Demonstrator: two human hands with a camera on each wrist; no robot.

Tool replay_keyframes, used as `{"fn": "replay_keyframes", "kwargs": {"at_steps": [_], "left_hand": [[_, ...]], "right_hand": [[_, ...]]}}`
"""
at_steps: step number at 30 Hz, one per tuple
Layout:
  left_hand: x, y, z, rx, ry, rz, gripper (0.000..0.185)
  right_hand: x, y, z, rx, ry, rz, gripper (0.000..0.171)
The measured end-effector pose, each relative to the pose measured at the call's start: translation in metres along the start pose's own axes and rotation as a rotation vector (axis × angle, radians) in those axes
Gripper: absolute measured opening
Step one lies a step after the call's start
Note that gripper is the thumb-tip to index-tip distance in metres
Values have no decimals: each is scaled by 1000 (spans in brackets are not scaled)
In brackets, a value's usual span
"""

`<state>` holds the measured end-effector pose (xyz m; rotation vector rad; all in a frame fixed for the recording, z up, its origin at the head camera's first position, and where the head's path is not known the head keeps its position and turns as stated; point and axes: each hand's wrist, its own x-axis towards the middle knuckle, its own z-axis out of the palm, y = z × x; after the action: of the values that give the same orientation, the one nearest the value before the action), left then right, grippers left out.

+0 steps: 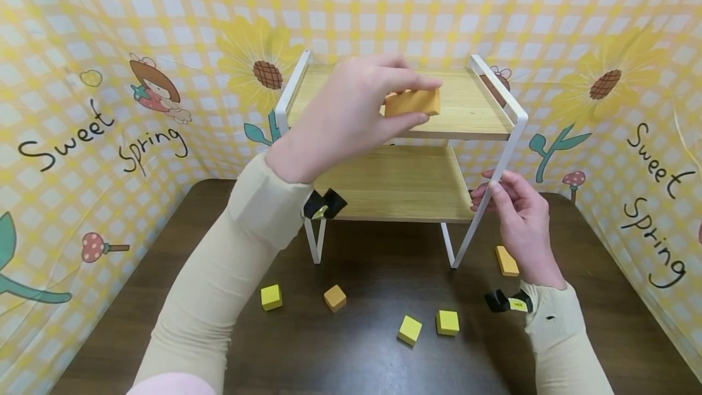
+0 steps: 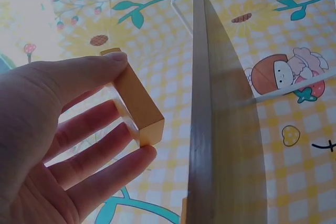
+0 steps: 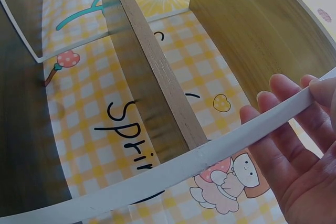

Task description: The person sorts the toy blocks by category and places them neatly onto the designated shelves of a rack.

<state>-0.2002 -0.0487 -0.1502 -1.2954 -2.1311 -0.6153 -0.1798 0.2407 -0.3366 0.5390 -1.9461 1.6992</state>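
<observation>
Left hand [image 1: 351, 116] fingers [image 2: 100, 150] pinching an orange wooden block [image 1: 412, 103] above the rack's top shelf [image 1: 471, 111], right hand [image 1: 521, 218] fingers [image 3: 283, 124] curled round the rack's white frame leg [image 1: 496, 181], bare lower shelf [image 1: 400, 185] below.

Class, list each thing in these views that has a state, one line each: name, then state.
Left hand: pinching the orange block above the top shelf.
Orange block: held, lying lengthwise.
Right hand: gripping the white frame leg.
Shelf rack: upright on the table, lower shelf bare.
Yellow cubes: loose on the table.
</observation>
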Motion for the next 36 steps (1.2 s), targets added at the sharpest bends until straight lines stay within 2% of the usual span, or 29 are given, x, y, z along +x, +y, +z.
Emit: {"fn": "replay_keyframes", "kwargs": {"at_steps": [2,8,14,20,27,32,36], "left_hand": [[3,-1,-2,16,-23,-21,35],[14,-9,-8,112,-160,-123,35],[22,-19,-8,142,-239,-149,29],[30,-17,-6,169,-338,-192,29],[39,-14,-2,182,-401,-208,25],[38,-15,0,179,-448,-252,31],[37,-17,1,155,-459,-261,28]], "right_hand": [[0,0,0,-4,0,-1,27],[0,0,0,-19,-1,4,27],[0,0,0,-10,-1,1,27],[0,1,1,2,-1,-3,26],[-1,0,0,-21,4,5,25],[-1,0,0,-33,3,15,26],[-1,1,0,-33,5,15,26]]}}
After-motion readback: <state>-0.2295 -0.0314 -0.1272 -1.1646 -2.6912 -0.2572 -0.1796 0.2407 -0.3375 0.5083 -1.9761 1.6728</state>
